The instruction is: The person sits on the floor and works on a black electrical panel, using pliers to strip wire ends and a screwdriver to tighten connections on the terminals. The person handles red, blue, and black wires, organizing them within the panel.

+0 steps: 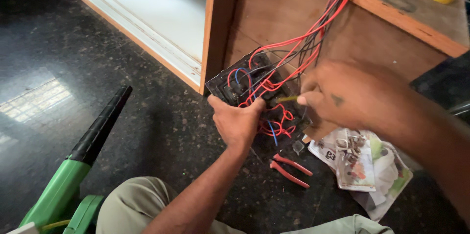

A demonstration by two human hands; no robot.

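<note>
A dark switch plate (254,97), its back tangled with red, blue and black wires (293,48), is gripped from below by the left hand (236,122), fingers curled tight on its lower edge, just in front of the wooden cabinet panel (220,23). A yellow-shafted tool, probably a screwdriver (286,99), is pinched in the closed fingers of the right hand (352,94), its tip set among the wires. Red-handled pliers (290,168) and crumpled packaging (367,165) are seen on the dark floor (161,116) below.

Dark speckled floor (161,131), wooden cabinet (220,23)
</note>
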